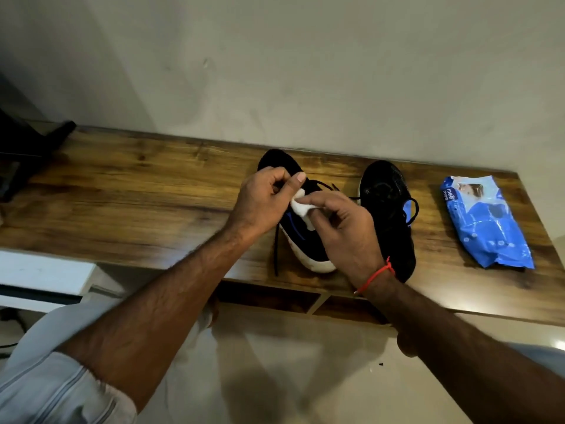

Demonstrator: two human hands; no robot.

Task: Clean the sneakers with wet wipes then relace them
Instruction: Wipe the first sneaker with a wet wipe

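Head view: both hands, left hand (263,200) and right hand (345,228), pinch a small crumpled white wet wipe (301,205) above the left black mesh sneaker (305,240).

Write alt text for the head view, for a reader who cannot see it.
Both hands, left and right, pinch a white wipe above the left sneaker on a wooden shelf. The right sneaker stands beside it, and a blue wipe pack lies farther right.

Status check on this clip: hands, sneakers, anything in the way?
Left hand and right hand both pinch white wipe over left sneaker. Right sneaker untouched. Laces loose. Wipe pack off right; nothing blocking.
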